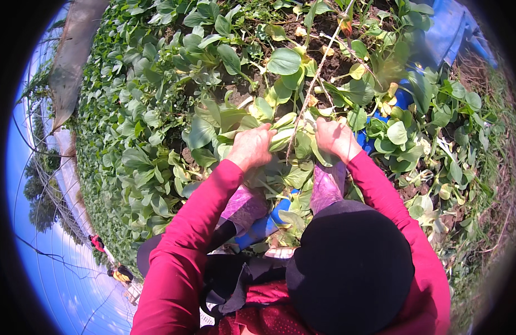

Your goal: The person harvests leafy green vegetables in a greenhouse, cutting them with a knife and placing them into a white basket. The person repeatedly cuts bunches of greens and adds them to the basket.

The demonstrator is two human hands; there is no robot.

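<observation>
My left hand (254, 146) is closed around a bunch of leafy greens (283, 132), pak choi by their look. Its broad green leaves point left and its pale stalks lie towards the right hand. Level with it and a short way to the right, my right hand (335, 138) has its fingers curled on a limp green leaf (318, 148); the fingertips are partly hidden among pale stalks. A thin dry stem (314, 79) crosses in front of the gap between the hands. Loose leaves (297, 176) lie below them, around my purple-covered lower legs (329, 184).
Dense rows of greens (132, 125) fill the left. Blue plastic (262, 228) shows among the leaves near my legs, and a blue sheet (446, 33) lies at upper right. Dry grass (496, 201) edges the right. Wire hoops (36, 150) and two people (122, 274) are far left.
</observation>
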